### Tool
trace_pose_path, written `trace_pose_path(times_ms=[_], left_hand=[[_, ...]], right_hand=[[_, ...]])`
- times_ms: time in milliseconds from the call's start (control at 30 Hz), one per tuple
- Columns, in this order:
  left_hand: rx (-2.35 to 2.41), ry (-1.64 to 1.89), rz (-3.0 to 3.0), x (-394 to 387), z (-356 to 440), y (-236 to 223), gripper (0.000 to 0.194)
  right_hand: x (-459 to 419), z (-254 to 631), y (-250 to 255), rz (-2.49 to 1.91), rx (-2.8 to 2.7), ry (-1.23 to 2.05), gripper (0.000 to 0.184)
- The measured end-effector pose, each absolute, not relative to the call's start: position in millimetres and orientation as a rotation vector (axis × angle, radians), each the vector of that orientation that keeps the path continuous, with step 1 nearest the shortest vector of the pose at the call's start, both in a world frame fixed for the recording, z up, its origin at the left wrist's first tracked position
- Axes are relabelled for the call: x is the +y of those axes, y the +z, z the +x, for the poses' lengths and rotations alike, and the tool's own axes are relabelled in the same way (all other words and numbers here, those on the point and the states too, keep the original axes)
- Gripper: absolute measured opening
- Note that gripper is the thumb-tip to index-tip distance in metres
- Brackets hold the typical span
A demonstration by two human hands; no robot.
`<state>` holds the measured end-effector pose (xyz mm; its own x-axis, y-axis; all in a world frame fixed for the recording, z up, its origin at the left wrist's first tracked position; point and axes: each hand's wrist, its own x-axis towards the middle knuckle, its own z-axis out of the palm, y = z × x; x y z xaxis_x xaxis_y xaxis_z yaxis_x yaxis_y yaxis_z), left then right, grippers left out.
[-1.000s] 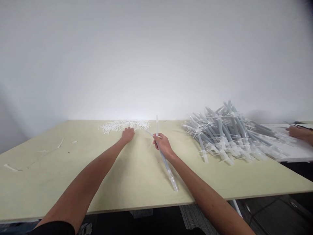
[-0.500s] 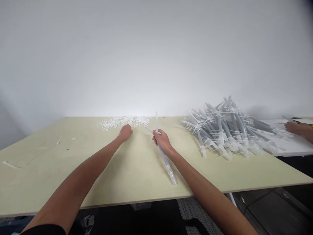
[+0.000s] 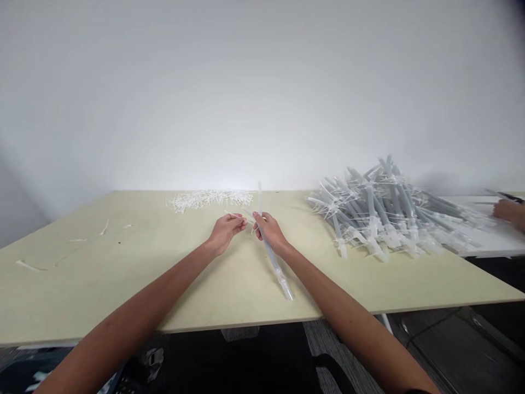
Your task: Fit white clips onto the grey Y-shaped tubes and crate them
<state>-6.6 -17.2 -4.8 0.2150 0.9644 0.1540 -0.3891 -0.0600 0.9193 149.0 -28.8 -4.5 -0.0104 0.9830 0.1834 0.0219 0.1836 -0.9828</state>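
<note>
My right hand (image 3: 268, 232) is closed around a long clear plastic tube (image 3: 275, 265) that slants down toward the table's near edge, with a thin white strip sticking up above the fist. My left hand (image 3: 226, 229) sits just left of it, fingers pinched on a small white cable tie (image 3: 234, 215) that points toward the tube. Both hands hover over the pale yellow table (image 3: 123, 284). A loose heap of white cable ties (image 3: 209, 199) lies at the far edge behind my hands.
A large pile of grey and clear tubes bound with white ties (image 3: 385, 219) covers the table's right part. Another person's hand (image 3: 508, 210) rests at the far right on a white surface. A few stray ties (image 3: 104, 227) lie at the left.
My left hand has come back from the cable-tie heap with a tie pinched in it and now meets my right hand. The right hand kept hold of the tube.
</note>
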Motion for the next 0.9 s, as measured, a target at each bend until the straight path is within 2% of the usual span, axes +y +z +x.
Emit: trace_pose_path(times_ms=[367, 600, 900], left_hand=[[0.567, 1.17, 1.015, -21.3, -6.7, -9.3, 0.021], [0.847, 1.212, 1.288, -15.0, -22.5, -2.8, 0.029], [0.982, 1.014, 1.615, -13.9, -28.9, -0.1, 0.028]], right_hand=[[-32.7, 141.0, -1.9, -0.941, -1.316, 1.147, 0.037], [-28.6, 146.8, -3.9, -1.024, -1.367, 1.017, 0.036], [-32.4, 156.0, 3.1, -1.078, -1.413, 0.747, 0.041]])
